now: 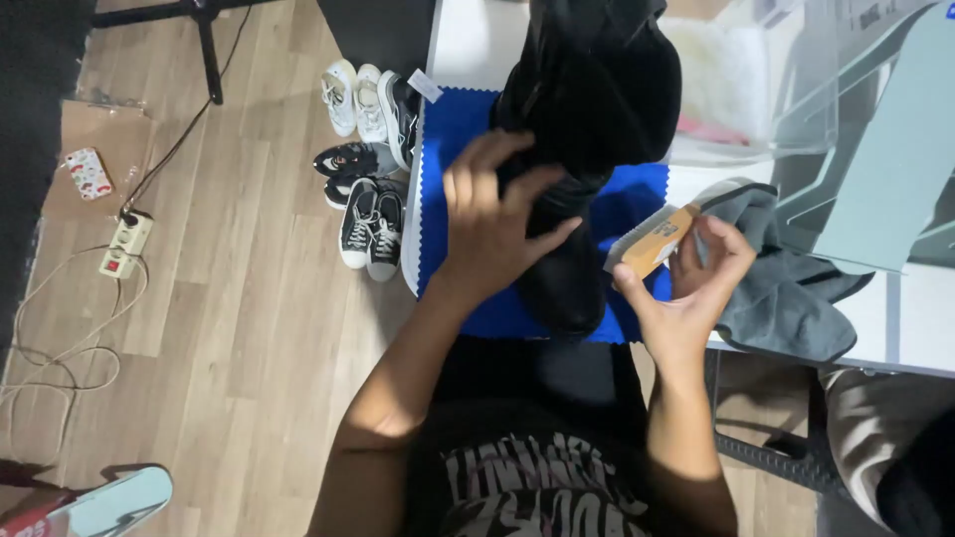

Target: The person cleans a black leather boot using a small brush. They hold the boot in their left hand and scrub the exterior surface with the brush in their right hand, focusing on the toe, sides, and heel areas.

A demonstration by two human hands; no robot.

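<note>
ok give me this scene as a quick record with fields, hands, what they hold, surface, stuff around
left hand: left hand grips a black boot
right hand: right hand holds a wooden-backed brush beside the boot
surface: blue cloth on a white table, under the boot
beside the right hand: grey cloth
behind: clear plastic box
floor: pairs of sneakers, a power strip with cables
</note>
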